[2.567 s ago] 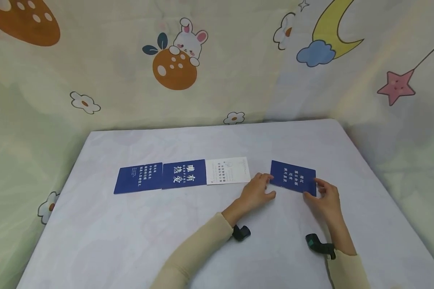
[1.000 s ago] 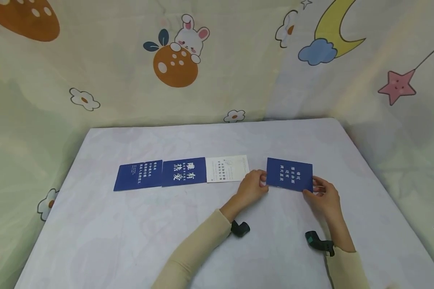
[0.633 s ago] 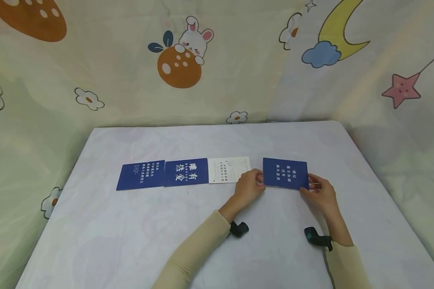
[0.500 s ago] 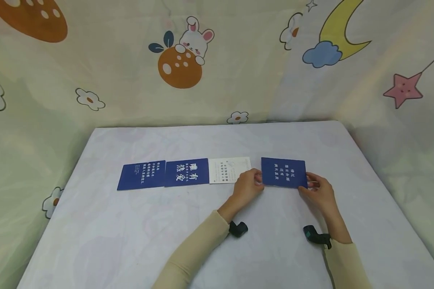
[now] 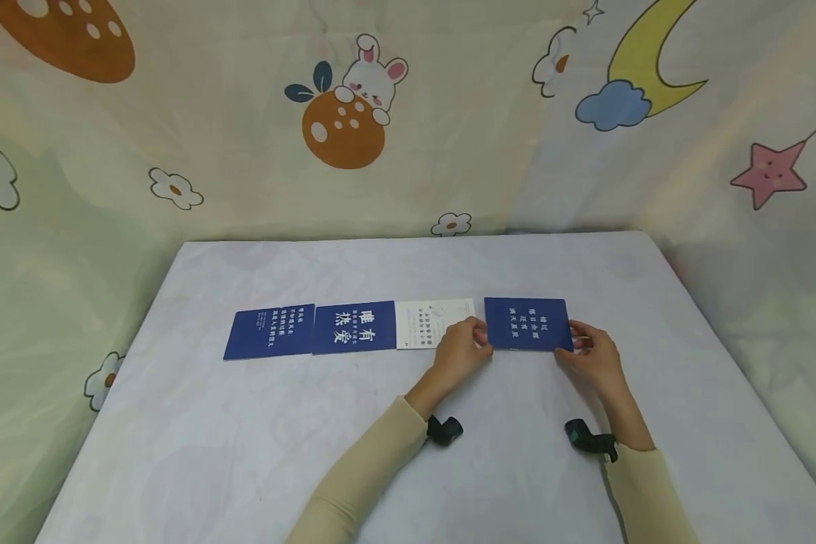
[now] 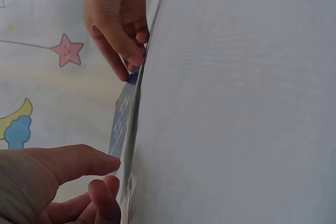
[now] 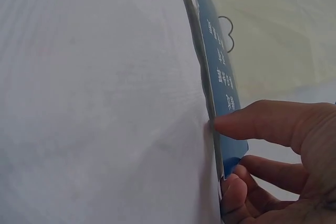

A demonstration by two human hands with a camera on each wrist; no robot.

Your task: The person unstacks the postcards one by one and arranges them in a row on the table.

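A blue card with white characters (image 5: 527, 323) lies at the right end of a row of cards. My right hand (image 5: 595, 363) pinches its right end, thumb at the near corner and fingers tucked at the edge, as the right wrist view shows too (image 7: 278, 166). At the card's left edge, my left hand (image 5: 457, 353) grips the near corner with curled fingers. That hand covers part of a white printed card (image 5: 421, 323). A narrow strip of table shows between the white card and the held card.
Left of the white card, two more blue cards (image 5: 353, 326) (image 5: 270, 332) lie edge to edge in the row. They rest on a white-covered table (image 5: 245, 453). A cartoon-printed curtain (image 5: 245, 151) hangs behind and at the sides.
The blue card has slid left toward the white card and turned from a slant to nearly straight, both hands moving with it. My left fingers have curled in at its edge.
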